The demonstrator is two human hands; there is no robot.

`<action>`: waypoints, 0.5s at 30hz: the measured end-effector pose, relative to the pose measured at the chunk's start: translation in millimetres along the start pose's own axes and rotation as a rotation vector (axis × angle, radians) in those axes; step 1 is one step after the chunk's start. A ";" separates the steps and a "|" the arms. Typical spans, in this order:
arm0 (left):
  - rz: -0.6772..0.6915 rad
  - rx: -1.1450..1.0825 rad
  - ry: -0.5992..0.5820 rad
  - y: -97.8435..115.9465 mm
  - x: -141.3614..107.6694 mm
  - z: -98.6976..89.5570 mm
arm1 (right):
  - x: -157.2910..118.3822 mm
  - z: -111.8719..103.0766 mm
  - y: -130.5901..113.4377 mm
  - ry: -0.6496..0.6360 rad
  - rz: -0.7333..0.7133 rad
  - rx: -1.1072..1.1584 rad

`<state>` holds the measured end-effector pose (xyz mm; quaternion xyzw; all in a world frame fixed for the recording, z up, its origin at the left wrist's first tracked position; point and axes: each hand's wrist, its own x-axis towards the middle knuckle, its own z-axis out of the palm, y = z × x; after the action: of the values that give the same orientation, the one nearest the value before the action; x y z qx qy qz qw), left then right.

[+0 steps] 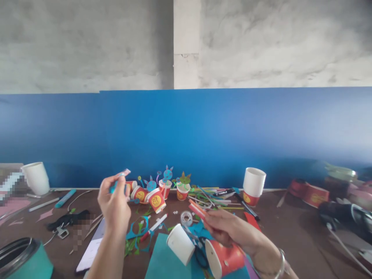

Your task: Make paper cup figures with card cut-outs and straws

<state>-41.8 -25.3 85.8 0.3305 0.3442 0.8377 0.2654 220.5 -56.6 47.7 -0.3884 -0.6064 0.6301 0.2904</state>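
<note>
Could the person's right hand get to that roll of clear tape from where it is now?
Probably yes: the roll of tape lies just beyond the fingertips, with nothing on top of it. The right hand is holding an orange-red strip, though, so it might need to put that down first.

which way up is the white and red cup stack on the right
Upright: the cup stack stands on the table, its wide rim at the top.
</note>
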 end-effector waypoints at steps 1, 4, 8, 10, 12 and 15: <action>-0.031 -0.044 -0.027 4.9 6.6 -3.5 | 1.6 -3.2 1.0 0.077 -0.022 -0.069; -0.217 -0.182 -0.179 10.9 14.0 -7.2 | 16.6 -21.1 9.6 0.300 -0.072 -0.363; -0.452 -0.359 -0.283 6.5 10.7 -6.8 | 49.1 -61.8 25.9 0.543 0.003 -1.032; -0.503 -0.427 -0.297 6.7 10.6 -8.9 | 64.1 -81.4 32.2 0.572 0.081 -1.123; -0.524 -0.479 -0.300 10.3 12.3 -12.6 | 75.5 -95.3 36.6 0.601 0.138 -1.175; -0.502 -0.515 -0.284 18.6 16.2 -18.7 | 85.3 -102.2 39.0 0.669 0.179 -1.241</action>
<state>-69.9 -33.4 95.6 0.2714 0.1526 0.7517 0.5814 265.4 66.1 1.2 -0.7031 -0.6975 0.0367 0.1332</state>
